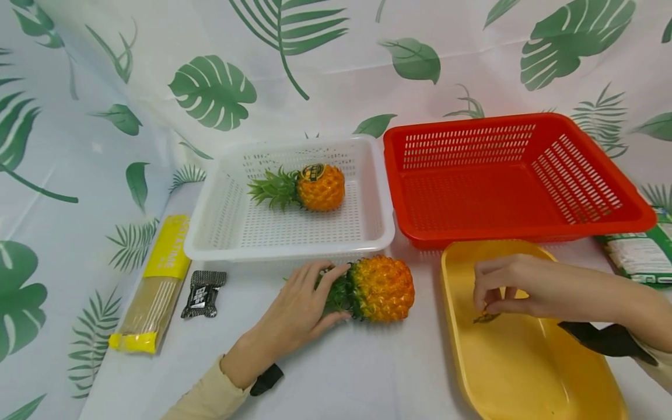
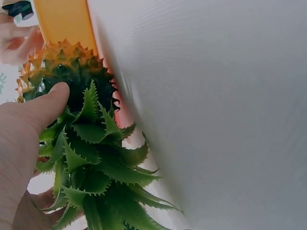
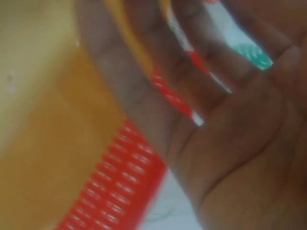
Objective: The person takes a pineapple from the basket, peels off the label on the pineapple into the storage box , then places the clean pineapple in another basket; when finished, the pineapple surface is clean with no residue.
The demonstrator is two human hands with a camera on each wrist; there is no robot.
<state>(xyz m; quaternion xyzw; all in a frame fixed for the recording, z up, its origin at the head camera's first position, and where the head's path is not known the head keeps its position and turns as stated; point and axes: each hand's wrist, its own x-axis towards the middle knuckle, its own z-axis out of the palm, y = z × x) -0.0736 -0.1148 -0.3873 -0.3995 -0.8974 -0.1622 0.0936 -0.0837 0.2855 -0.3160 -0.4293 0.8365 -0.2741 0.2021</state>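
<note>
My left hand (image 1: 294,306) grips a toy-like pineapple (image 1: 383,289) by its green leaves, beside the white basket's front edge. The left wrist view has the thumb (image 2: 53,100) across the neck of the pineapple (image 2: 72,72), with fingers on the far side of the leaves (image 2: 100,163). Over the yellow tub (image 1: 504,373), my right hand (image 1: 509,283) pinches a small flat dark-and-gold piece (image 1: 486,317) between thumb and fingertips. The right wrist view is blurred: the right hand (image 3: 225,110) shows its palm and fingers, with that piece hidden.
Another pineapple (image 1: 321,189), bearing an oval label, lies in the white basket (image 1: 289,252). A red basket (image 1: 472,233) stands right of it. At left lie a yellow noodle packet (image 1: 157,280) and a small black packet (image 1: 203,294). A green-and-white bag (image 1: 643,251) lies at far right.
</note>
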